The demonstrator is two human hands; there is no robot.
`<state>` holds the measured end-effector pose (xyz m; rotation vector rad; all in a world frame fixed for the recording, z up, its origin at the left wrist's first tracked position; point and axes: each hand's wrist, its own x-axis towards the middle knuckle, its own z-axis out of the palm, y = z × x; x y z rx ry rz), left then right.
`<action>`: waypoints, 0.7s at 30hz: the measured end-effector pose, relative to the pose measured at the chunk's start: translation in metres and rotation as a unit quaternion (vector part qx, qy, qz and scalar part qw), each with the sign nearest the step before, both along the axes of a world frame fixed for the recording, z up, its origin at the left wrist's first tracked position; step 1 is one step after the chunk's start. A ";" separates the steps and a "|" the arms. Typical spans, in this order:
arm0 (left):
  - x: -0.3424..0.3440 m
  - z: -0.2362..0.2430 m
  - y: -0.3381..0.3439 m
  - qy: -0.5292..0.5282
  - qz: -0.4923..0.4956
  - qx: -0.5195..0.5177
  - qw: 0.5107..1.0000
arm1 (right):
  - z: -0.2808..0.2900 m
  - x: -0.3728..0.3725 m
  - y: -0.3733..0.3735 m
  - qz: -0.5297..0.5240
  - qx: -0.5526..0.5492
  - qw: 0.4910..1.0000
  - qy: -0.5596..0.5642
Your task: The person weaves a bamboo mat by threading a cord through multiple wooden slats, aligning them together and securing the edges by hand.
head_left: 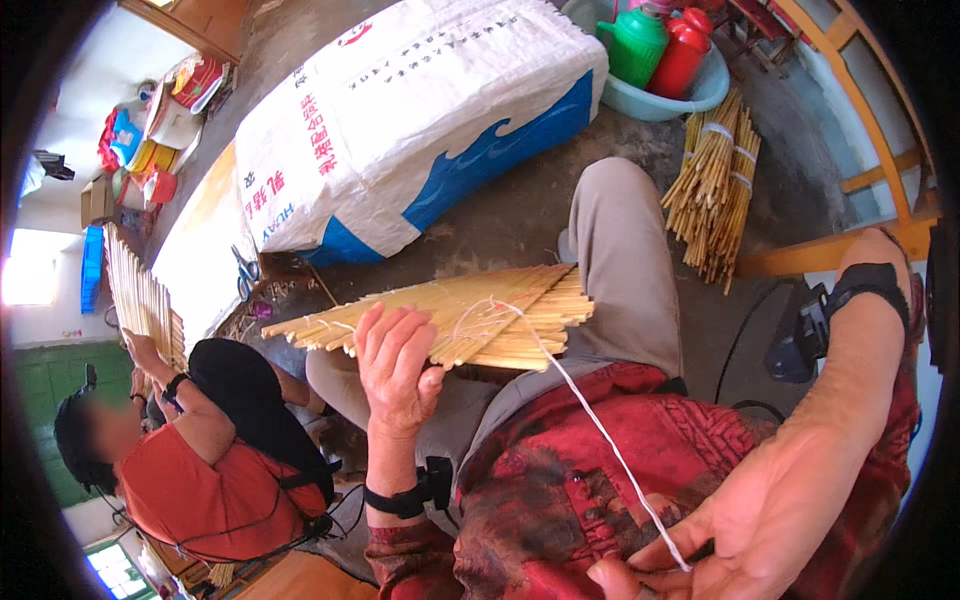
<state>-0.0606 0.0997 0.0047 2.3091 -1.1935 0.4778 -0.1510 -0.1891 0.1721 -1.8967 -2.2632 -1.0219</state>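
A fan-shaped mat of pale yellow stalks [450, 312], laid side by side and tied with thread, rests across my lap. My left hand [395, 365] is closed on its near left edge, fingers up and thumb along the stalk ends. A white string [615, 450] runs from the mat's right part, where a loose loop lies on the stalks, down to the lower right. There my right hand [740, 545] pinches the string between thumb and fingers, well apart from the mat. The string looks fairly taut.
A large white-and-blue woven sack [400, 130] lies ahead. Beyond it, a pale blue basin [665, 100] holds green and red flasks. Tied stalk bundles [715, 190] lie at the right. Scissors [245, 272] sit by the sack. At left, a person in orange [225, 470] holds another stalk mat [145, 300].
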 end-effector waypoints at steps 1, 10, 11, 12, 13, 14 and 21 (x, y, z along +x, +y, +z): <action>0.001 0.003 -0.011 -0.017 -0.014 -0.010 1.000 | 0.012 -0.009 -0.003 -0.033 -0.017 0.999 0.004; -0.006 -0.007 0.023 -0.071 0.071 0.143 0.985 | -0.006 0.014 -0.039 -0.192 -0.053 0.979 0.046; -0.001 -0.008 0.014 -0.077 0.060 0.116 0.988 | 0.000 0.014 -0.050 -0.236 -0.065 0.969 0.042; 0.000 -0.010 0.010 -0.080 0.060 0.085 0.991 | 0.006 0.015 -0.058 -0.282 -0.080 0.956 0.031; 0.001 -0.015 0.007 -0.073 0.062 0.081 0.992 | 0.002 0.023 -0.070 -0.323 -0.085 0.942 0.021; -0.006 -0.018 0.019 -0.058 0.067 0.083 0.993 | -0.011 0.044 -0.081 -0.346 -0.076 0.935 0.024; -0.020 -0.024 0.030 0.006 0.127 0.050 0.991 | -0.075 0.121 -0.064 -0.424 0.146 0.671 0.591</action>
